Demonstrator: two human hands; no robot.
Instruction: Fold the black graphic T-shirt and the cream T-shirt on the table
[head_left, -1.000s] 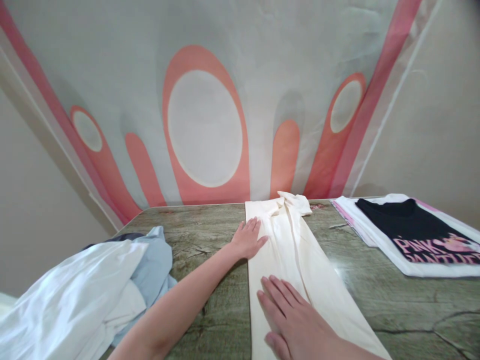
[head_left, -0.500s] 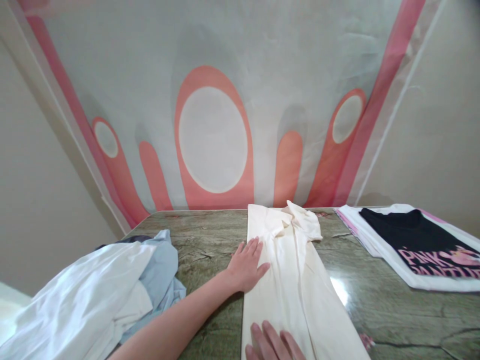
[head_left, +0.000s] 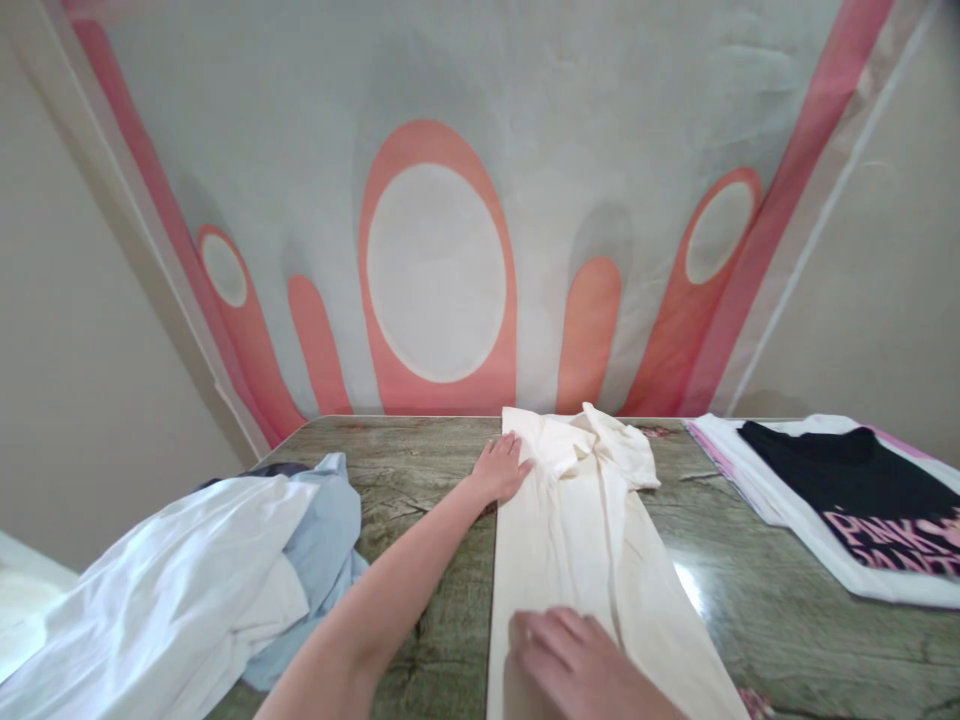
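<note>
A cream short-sleeved garment [head_left: 581, 540] lies folded lengthwise down the middle of the table, its sleeve end at the far edge with some creases. My left hand [head_left: 502, 470] rests flat on its upper left edge, fingers stretched out and a little apart. Nearer to me, my right hand [head_left: 574, 655] is over the lower part of the cloth, slightly blurred, its fingers extended to the left. Neither hand grips the fabric. The garment's near end runs out of view below.
To the left is a loose heap of clothes: a white one [head_left: 165, 570] over a light blue one [head_left: 330, 530], with something dark behind. At right lies a stack of flat shirts [head_left: 847, 560], a black printed one [head_left: 817, 460] on top. A wall with a printed backdrop [head_left: 645, 100] borders the wood-patterned table [head_left: 420, 470].
My left hand has slid farther away along the garment's left edge. My right hand has moved forward over the cloth, more of it now showing. The camera view has shifted slightly.
</note>
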